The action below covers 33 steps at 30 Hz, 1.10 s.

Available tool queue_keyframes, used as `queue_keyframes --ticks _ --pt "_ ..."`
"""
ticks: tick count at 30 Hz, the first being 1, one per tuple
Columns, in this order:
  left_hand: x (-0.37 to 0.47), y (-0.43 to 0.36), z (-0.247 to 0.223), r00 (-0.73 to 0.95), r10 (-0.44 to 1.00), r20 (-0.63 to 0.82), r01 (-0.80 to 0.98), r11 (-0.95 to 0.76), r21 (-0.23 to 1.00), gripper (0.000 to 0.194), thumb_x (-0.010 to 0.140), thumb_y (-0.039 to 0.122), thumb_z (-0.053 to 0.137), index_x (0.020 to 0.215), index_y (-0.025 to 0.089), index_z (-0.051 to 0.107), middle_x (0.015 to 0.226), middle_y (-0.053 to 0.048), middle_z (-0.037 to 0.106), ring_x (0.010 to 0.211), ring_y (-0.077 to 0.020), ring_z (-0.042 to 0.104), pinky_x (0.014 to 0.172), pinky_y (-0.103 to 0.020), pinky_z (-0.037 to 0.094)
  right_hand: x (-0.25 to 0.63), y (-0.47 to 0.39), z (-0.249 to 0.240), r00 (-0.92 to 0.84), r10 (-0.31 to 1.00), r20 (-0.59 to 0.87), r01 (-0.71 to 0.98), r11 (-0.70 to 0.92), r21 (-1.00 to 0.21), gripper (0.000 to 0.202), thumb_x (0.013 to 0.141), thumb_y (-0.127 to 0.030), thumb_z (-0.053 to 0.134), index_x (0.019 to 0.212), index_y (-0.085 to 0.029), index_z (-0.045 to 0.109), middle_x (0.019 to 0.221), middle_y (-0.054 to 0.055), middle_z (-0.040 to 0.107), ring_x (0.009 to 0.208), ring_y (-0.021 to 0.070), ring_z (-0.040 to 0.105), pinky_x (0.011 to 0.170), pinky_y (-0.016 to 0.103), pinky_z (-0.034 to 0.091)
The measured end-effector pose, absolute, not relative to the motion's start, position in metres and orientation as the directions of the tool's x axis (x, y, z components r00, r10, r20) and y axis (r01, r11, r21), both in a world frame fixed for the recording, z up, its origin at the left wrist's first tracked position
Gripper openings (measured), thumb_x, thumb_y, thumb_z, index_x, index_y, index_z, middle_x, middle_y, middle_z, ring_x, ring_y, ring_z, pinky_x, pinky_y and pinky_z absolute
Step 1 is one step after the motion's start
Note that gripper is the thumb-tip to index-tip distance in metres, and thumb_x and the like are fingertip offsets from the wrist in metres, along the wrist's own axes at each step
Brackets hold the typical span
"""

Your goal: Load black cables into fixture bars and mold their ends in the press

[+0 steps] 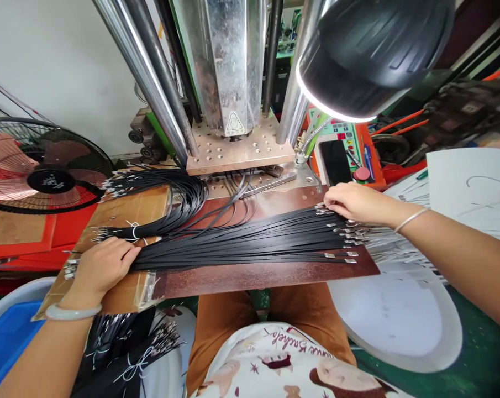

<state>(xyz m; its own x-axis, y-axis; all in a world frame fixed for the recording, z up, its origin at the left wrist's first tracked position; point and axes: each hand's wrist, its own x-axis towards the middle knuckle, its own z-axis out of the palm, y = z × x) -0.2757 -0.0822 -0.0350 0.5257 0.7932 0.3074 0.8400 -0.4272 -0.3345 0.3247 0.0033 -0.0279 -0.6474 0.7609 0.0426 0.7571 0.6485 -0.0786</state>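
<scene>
A fan of long, flat black straps [241, 241] with silvery metal ends lies across a brown board [233, 279]. My left hand [104, 264] is closed over the straps near their left ends, which poke out past it. At the opposite end my right hand [340, 200] pinches the uppermost straps by their metal tips; its fingertips partly hide them. Just behind my left hand, a bundle of black straps tied with white string [134, 231] curves back toward the press. More looped black straps [183, 190] rest on a cardboard-covered block [146, 207].
A press with a drilled metal plate [239, 152] stands over the board's back edge. A black lamp [374, 61] hangs at right, above a phone [335, 160] and a red button [361, 174]. A fan [51, 179] is at left. White tubs [432, 354] flank my legs.
</scene>
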Motion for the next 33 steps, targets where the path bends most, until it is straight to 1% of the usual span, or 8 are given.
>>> queue_keyframes --ticks 3,6,11,16,20,24,28,33 --pt "-0.257 -0.091 -0.025 0.461 0.745 0.483 0.886 -0.361 -0.289 0.025 0.092 0.033 0.049 0.087 0.015 0.066 0.088 -0.011 0.07 0.082 -0.0283 0.063 0.073 -0.041 0.048 0.325 0.009 -0.031 -0.624 0.768 0.146 0.752 0.641 -0.154 0.027 0.092 -0.038 0.045 0.092 -0.019 0.064 0.09 0.009 0.067 0.083 0.0236 0.061 0.075 0.036 0.047" --pt "-0.179 -0.101 -0.013 0.509 0.613 0.604 0.806 -0.586 -0.085 0.022 0.088 0.016 0.054 0.107 0.016 0.064 0.1 -0.009 0.072 0.093 -0.0239 0.066 0.086 -0.039 0.052 0.29 0.027 -0.03 -0.667 0.702 0.25 0.718 0.695 -0.039 0.034 0.097 -0.035 0.039 0.103 -0.016 0.066 0.105 0.013 0.067 0.097 0.0262 0.061 0.087 0.039 0.045" --pt "-0.024 -0.069 -0.021 0.8 0.54 0.262 0.325 -0.757 0.567 0.043 0.097 0.018 0.036 0.137 0.017 0.048 0.144 -0.01 0.051 0.133 -0.0183 0.049 0.113 -0.035 0.042 0.217 0.061 -0.03 -0.738 0.66 0.137 0.673 0.709 0.211 0.035 0.096 -0.017 0.034 0.114 -0.009 0.063 0.104 0.015 0.066 0.089 0.0255 0.061 0.079 0.037 0.043" --pt "-0.011 -0.024 -0.04 0.72 0.674 0.167 0.511 -0.677 0.53 0.035 0.096 0.019 0.037 0.124 0.013 0.056 0.13 -0.015 0.059 0.123 -0.0232 0.054 0.11 -0.043 0.042 0.216 0.056 -0.028 -0.773 0.631 0.067 0.632 0.756 0.169 0.024 0.091 -0.013 0.04 0.096 -0.011 0.063 0.093 0.013 0.064 0.084 0.0238 0.059 0.075 0.035 0.042" --pt "-0.034 -0.03 -0.028 0.628 0.778 0.018 0.736 -0.601 0.311 0.024 0.096 0.026 0.045 0.108 0.014 0.062 0.112 -0.013 0.062 0.108 -0.0256 0.057 0.099 -0.042 0.046 0.241 0.02 -0.021 -0.622 0.723 0.301 0.744 0.665 -0.06 0.024 0.09 -0.018 0.047 0.108 -0.012 0.062 0.099 0.014 0.064 0.087 0.0249 0.06 0.078 0.038 0.045" --pt "-0.027 -0.026 -0.007 0.568 0.771 -0.287 0.82 -0.501 0.278 0.028 0.089 0.038 0.058 0.103 0.014 0.061 0.102 -0.01 0.063 0.09 -0.0233 0.06 0.081 -0.034 0.046 0.261 -0.009 -0.025 0.06 0.787 0.614 0.648 0.438 -0.624 0.027 0.087 -0.029 0.06 0.112 -0.022 0.061 0.086 0.004 0.063 0.071 0.0185 0.059 0.066 0.034 0.049" --pt "-0.016 0.001 0.008 0.515 0.629 -0.582 0.848 -0.274 0.454 0.036 0.086 0.05 0.058 0.076 0.015 0.063 0.072 -0.001 0.061 0.065 -0.0153 0.054 0.06 -0.026 0.037 0.271 -0.012 -0.037 0.4 0.697 0.596 0.462 0.408 -0.787 0.014 0.081 -0.03 0.067 0.094 -0.024 0.065 0.074 0.001 0.061 0.067 0.017 0.059 0.064 0.033 0.05" --pt "0.004 0.027 0.013 0.751 0.427 -0.504 0.57 -0.033 0.821 0.033 0.074 0.045 0.07 0.066 0.015 0.06 0.065 0.001 0.057 0.062 -0.0116 0.048 0.062 -0.024 0.038 0.275 -0.005 -0.042 0.42 0.724 0.547 0.443 0.363 -0.82 0.011 0.078 -0.029 0.068 0.085 -0.022 0.067 0.074 0.0 0.064 0.066 0.0158 0.059 0.063 0.032 0.05"
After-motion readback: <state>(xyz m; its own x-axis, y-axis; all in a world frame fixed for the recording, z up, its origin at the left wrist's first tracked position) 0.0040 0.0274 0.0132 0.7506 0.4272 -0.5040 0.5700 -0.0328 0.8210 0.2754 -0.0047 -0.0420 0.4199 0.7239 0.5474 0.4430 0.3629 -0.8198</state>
